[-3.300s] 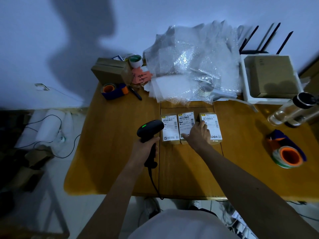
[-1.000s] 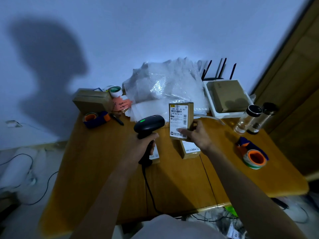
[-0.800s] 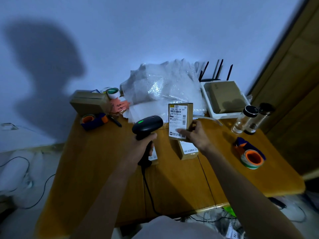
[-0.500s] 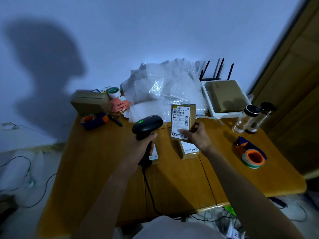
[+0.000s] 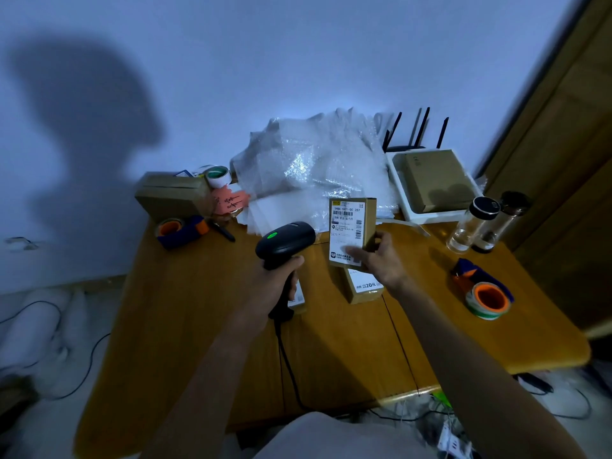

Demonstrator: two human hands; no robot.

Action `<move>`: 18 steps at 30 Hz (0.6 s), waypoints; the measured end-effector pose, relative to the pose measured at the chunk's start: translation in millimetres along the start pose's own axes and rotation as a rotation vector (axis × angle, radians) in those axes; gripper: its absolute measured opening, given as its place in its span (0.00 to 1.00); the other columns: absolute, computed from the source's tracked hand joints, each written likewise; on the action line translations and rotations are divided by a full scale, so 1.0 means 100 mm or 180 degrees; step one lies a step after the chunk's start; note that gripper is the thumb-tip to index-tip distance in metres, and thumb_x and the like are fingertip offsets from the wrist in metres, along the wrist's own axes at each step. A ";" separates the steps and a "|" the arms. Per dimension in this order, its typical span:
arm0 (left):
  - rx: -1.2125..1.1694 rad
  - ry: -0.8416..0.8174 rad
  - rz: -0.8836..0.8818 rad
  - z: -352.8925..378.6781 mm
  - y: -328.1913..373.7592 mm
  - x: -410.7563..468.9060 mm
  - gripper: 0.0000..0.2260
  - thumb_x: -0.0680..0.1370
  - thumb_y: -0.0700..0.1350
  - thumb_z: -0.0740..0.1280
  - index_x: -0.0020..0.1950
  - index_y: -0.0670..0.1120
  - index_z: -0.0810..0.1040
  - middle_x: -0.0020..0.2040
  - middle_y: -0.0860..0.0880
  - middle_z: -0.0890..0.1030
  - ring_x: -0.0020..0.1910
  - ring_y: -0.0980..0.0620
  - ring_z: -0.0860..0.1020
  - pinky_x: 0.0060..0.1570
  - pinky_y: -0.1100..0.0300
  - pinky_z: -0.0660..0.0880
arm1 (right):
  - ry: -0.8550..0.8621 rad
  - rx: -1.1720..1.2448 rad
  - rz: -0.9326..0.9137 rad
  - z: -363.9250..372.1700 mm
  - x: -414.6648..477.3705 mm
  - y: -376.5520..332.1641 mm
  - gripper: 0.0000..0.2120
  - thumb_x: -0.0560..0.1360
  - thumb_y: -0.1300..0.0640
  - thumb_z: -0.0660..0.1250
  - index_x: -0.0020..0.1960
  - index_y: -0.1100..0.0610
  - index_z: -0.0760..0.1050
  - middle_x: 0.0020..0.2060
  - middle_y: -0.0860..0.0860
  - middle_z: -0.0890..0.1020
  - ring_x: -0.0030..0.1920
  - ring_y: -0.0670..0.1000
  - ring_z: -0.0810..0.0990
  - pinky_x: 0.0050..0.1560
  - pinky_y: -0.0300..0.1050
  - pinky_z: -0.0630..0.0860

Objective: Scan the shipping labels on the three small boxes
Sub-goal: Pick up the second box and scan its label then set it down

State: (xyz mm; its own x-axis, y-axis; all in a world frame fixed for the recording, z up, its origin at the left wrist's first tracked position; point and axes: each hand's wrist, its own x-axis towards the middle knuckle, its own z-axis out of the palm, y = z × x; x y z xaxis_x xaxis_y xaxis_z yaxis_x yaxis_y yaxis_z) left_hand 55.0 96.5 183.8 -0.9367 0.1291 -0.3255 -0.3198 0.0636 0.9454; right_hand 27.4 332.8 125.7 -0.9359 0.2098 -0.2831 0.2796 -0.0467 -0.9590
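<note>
Lifting one box (image 5: 352,231) off the counter (image 5: 198,326), the right hand (image 5: 381,260) now grips it upright, label facing the scanner (image 5: 284,241) clenched in the left hand (image 5: 275,283); a scan looks imminent, the other boxes (image 5: 362,288) waiting below

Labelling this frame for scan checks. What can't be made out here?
Head view only:
- Box under the left hand: mostly hidden by the hand and scanner; only a sliver shows.
- Held box: lower label covered by the right hand's fingers; small print too fine to read.
- Box on the table: its far part is behind the held box.
- Scanner's front window faces away; no beam visible.
</note>
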 end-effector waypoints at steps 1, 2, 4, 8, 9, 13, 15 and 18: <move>-0.0024 -0.0002 0.0003 0.00 0.00 0.00 0.08 0.78 0.45 0.71 0.41 0.43 0.78 0.31 0.47 0.76 0.27 0.51 0.73 0.37 0.56 0.73 | 0.0000 0.0010 0.0007 0.00 0.01 0.00 0.33 0.73 0.60 0.77 0.69 0.56 0.60 0.60 0.57 0.78 0.52 0.53 0.84 0.38 0.40 0.83; -0.0041 0.0000 0.0009 0.01 0.00 -0.01 0.08 0.78 0.44 0.71 0.41 0.43 0.78 0.30 0.47 0.76 0.27 0.51 0.73 0.36 0.56 0.73 | -0.0001 0.0009 0.0013 0.00 0.01 0.00 0.35 0.73 0.59 0.77 0.70 0.56 0.59 0.60 0.57 0.78 0.52 0.53 0.84 0.39 0.40 0.83; -0.0036 0.0011 0.0028 0.01 0.01 -0.02 0.08 0.78 0.44 0.71 0.41 0.42 0.78 0.30 0.47 0.76 0.27 0.51 0.73 0.35 0.56 0.73 | -0.0014 -0.0016 0.0015 0.00 0.01 0.01 0.36 0.73 0.58 0.78 0.72 0.57 0.59 0.61 0.57 0.79 0.53 0.53 0.84 0.39 0.40 0.83; -0.0028 0.0004 0.0068 0.00 0.02 -0.02 0.09 0.78 0.44 0.71 0.39 0.43 0.77 0.30 0.46 0.75 0.26 0.50 0.72 0.36 0.54 0.72 | 0.0016 -0.0021 0.0017 0.01 0.03 0.03 0.37 0.73 0.60 0.77 0.73 0.59 0.58 0.61 0.58 0.78 0.52 0.52 0.84 0.37 0.38 0.83; -0.0038 0.0002 0.0055 0.00 0.02 -0.02 0.10 0.78 0.44 0.71 0.39 0.43 0.77 0.30 0.47 0.75 0.26 0.50 0.72 0.36 0.54 0.72 | 0.0010 -0.0011 0.0024 0.01 0.04 0.04 0.37 0.73 0.60 0.78 0.73 0.59 0.58 0.61 0.59 0.78 0.52 0.53 0.84 0.38 0.39 0.84; -0.0112 0.0030 -0.0039 -0.01 0.02 -0.03 0.09 0.78 0.44 0.71 0.40 0.43 0.77 0.29 0.48 0.76 0.26 0.52 0.73 0.34 0.56 0.73 | 0.0008 -0.0010 0.0046 0.03 0.05 0.08 0.37 0.73 0.60 0.77 0.73 0.58 0.58 0.61 0.58 0.79 0.52 0.53 0.84 0.38 0.40 0.84; -0.0123 0.0066 -0.0096 -0.02 0.02 -0.03 0.09 0.78 0.44 0.71 0.39 0.43 0.77 0.29 0.48 0.76 0.26 0.52 0.73 0.33 0.58 0.73 | -0.0003 -0.0001 0.0051 0.04 0.06 0.11 0.37 0.73 0.60 0.78 0.73 0.58 0.59 0.62 0.58 0.79 0.53 0.54 0.85 0.40 0.42 0.85; -0.0159 0.0121 -0.0166 -0.05 -0.01 -0.02 0.09 0.78 0.44 0.71 0.39 0.43 0.78 0.30 0.48 0.77 0.27 0.52 0.74 0.33 0.57 0.74 | -0.0032 0.0015 0.0109 0.06 0.08 0.14 0.38 0.73 0.60 0.77 0.74 0.58 0.58 0.59 0.57 0.80 0.51 0.52 0.85 0.38 0.41 0.84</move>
State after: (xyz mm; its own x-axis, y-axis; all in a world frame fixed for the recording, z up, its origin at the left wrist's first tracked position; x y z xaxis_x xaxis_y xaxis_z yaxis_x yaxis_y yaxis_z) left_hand 56.0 91.1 183.6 -0.9230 0.0890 -0.3744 -0.3742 0.0196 0.9271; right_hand 22.6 328.2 109.9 -0.9278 0.1982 -0.3159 0.3106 -0.0583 -0.9487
